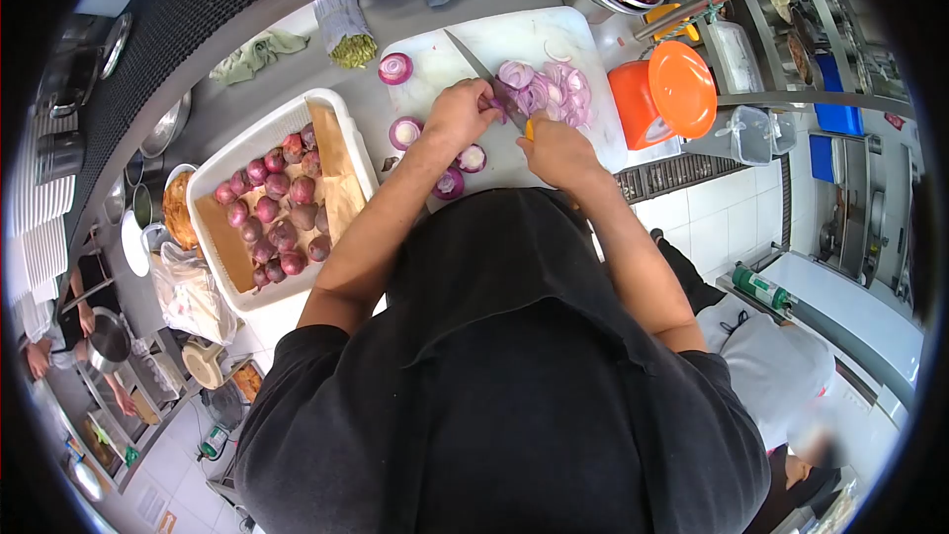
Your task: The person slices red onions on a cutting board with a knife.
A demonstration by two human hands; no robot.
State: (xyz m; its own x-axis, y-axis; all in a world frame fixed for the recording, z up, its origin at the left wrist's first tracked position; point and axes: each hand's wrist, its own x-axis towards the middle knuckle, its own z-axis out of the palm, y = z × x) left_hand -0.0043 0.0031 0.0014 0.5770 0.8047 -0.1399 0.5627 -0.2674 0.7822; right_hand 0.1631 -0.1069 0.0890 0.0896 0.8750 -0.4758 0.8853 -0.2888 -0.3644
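A knife (pixel 473 59) with a yellow handle is gripped in my right hand (pixel 565 152), its long blade angled toward the far left across the white cutting board (pixel 450 44). My left hand (pixel 461 115) has its fingers curled around a piece of red onion (pixel 496 114) beside the blade. Just right of the blade lies a spread pile of sliced red onion (pixel 554 94). Several cut onion pieces, such as one half (pixel 395 68) at the board's upper left and another (pixel 404 133) near my left wrist, sit along the board's left side.
Left of the board stands a white crate (pixel 219 272) of whole red onions. An orange scale (pixel 638 99) is close on the right. Behind are bundled green stalks (pixel 348 35), a cloth (pixel 259 52) and a metal container (pixel 590 0) with onion scraps. Other people are at both sides.
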